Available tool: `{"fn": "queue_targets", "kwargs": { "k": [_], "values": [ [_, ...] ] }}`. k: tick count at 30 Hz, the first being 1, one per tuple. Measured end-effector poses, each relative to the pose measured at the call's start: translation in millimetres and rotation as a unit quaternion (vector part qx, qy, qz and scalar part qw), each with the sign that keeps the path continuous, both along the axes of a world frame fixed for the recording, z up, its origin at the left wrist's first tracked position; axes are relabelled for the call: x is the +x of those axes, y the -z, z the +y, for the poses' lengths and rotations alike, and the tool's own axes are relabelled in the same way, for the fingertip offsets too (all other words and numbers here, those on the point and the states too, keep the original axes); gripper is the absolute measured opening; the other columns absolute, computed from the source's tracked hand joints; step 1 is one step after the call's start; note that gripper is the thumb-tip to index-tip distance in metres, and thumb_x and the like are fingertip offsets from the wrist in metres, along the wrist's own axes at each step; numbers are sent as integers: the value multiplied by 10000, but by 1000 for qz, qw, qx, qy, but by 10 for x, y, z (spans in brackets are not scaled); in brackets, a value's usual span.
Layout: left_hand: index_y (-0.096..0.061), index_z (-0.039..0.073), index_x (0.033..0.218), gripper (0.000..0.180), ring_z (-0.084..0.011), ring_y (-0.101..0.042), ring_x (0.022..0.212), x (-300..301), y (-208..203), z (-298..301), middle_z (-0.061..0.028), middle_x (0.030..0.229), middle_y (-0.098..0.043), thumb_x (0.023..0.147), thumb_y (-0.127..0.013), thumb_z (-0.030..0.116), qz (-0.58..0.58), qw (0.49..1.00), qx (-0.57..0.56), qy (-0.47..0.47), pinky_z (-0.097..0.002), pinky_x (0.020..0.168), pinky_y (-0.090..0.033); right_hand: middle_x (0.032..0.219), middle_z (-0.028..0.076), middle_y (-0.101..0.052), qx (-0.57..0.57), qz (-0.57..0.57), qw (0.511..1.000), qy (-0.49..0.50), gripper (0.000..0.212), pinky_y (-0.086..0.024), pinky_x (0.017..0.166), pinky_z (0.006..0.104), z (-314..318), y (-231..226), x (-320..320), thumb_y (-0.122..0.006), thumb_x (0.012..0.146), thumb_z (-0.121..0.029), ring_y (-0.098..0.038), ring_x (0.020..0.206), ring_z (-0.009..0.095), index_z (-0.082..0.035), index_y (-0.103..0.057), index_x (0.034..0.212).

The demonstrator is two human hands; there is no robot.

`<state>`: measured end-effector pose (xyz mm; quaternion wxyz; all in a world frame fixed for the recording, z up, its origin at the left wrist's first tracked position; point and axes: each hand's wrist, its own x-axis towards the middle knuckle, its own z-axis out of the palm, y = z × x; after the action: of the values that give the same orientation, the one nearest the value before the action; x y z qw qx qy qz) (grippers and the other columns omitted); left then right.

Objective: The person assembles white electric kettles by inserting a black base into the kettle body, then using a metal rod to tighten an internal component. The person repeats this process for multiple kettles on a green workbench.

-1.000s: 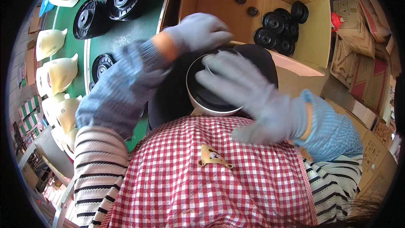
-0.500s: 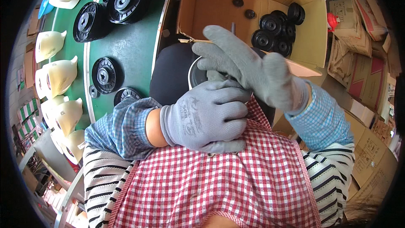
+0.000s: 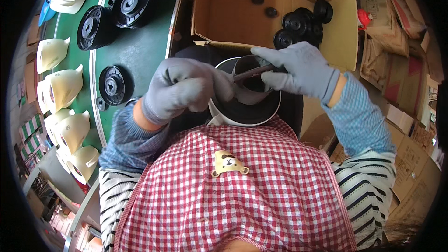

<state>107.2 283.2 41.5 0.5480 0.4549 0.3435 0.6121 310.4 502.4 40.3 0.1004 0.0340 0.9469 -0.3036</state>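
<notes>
The gray-gloved right hand (image 3: 302, 69) pinched a thin, dark, curled, plastic-looking strip (image 3: 255, 72) at the mouth of a white, round, black-lined pot (image 3: 218, 119). The gray-gloved left hand (image 3: 183, 87) had curled fingers (I couldn't tell around what). The job looked partway done, the strip not yet let go.

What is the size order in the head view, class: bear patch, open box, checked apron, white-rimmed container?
Largest to smallest:
1. Checked apron
2. Open box
3. White-rimmed container, partly hidden
4. Bear patch
</notes>
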Motion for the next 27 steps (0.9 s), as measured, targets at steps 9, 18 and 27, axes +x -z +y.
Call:
{"fn": "queue_targets", "kwargs": {
  "k": [9, 18, 27],
  "values": [
    [-597, 76, 1321, 434, -311, -715, 799, 380, -555, 222, -139, 962, -718, 984, -596, 348, 701, 679, -217, -8, -411, 658, -560, 918, 202, -722, -33, -91, 995, 11, 692, -552, 756, 435, -60, -48, -136, -552, 990, -521, -713, 837, 373, -73, -447, 1508],
    [-684, 94, 970, 284, -331, -677, 692, -66, -295, 489, -134, 735, -668, 1021, -541, 334, 678, 720, -131, 67, -427, 638, -528, 1295, 246, -632, 4, -240, 941, -240, 714, -487, 1024, 447, 348, -262, -452, -498, 1001, -554, -638, 1148, 380, -114, -395, 1554],
    [-769, 115, 945, 345, -367, -703, 814, -371, 424, 823, -144, 863, -735, 903, -589, 407, 581, 809, -90, 23, -454, 740, -555, 1661, 270, -137, -198, 94, 973, -70, 821, -120, 1244, 516, -173, 108, -139, -585, 917, -415, -176, 1530, 427, -104, -282, 1615]
  ]
}}
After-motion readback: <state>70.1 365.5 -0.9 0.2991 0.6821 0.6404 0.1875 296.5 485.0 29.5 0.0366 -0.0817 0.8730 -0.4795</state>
